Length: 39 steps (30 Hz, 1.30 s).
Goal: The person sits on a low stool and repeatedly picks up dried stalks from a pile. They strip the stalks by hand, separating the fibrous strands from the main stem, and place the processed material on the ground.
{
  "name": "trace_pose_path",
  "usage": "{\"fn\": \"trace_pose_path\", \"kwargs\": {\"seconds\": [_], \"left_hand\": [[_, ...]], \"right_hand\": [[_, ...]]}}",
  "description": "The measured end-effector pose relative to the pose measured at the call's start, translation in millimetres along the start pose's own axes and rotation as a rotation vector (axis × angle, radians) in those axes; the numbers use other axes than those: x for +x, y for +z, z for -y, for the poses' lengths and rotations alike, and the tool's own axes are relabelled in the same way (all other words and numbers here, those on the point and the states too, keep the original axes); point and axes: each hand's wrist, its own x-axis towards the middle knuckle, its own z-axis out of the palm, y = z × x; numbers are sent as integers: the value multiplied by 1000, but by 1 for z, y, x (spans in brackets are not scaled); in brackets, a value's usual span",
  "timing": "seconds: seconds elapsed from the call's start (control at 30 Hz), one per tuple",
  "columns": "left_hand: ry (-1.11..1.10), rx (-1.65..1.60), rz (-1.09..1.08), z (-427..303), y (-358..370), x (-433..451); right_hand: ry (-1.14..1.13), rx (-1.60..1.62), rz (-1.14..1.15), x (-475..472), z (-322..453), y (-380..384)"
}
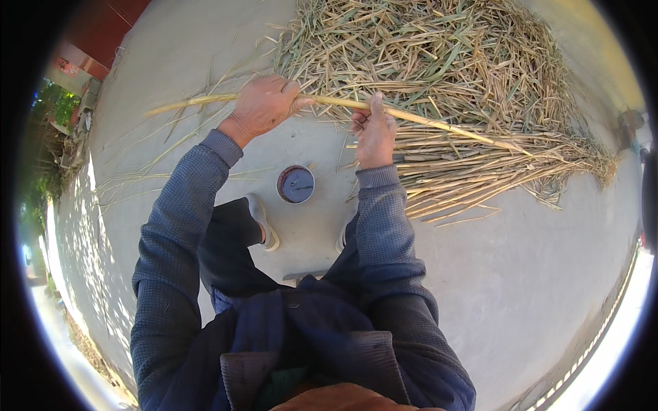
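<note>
A long, pale yellow plant stalk (334, 101) runs sideways before me, sloping down at its right end. My left hand (267, 103) is closed round it left of the middle. Farther right, my right hand (376, 131) grips the same stalk between thumb and fingers. The stalk's right end passes over a bundle of dry stalks (457, 172) on the ground. A small round container (278, 184) with dark liquid (298, 185) in it stands on the floor between my feet, below both hands.
A large heap of dry leaves and stripped husks (421, 56) covers the concrete floor (514, 287) ahead. Thin loose strands (154, 159) lie at the left. A low seat edge (304, 276) shows between my legs. Green plants (56, 105) and a red structure (105, 31) are at the far left.
</note>
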Motion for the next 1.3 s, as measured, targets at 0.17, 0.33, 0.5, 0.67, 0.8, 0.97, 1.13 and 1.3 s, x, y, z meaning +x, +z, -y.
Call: {"fn": "trace_pose_path", "kwargs": {"seconds": [0.17,0.33,0.5,0.67,0.8,0.97,1.13,1.3], "left_hand": [[-139,-180,17,37,8,-4],[-456,-714,302,58,3,-23],[-701,-606,426,126,-29,-89],[-577,-428,184,112,-48,-102],[-38,-289,-175,5,-7,-24],[-214,-250,-48,7,13,-39],[-388,-356,107,64,2,-112],[-289,-309,21,60,7,-110]], "right_hand": [[-60,-23,34,13,6,-20],[-247,-74,208,3,7,2],[-343,-8,53,12,32,-21],[-255,-32,66,9,21,-15],[-76,-155,278,-2,-12,12],[-206,-92,192,0,8,1],[-306,92,-61,24,36,-43],[-28,116,266,23,30,-29]]}}
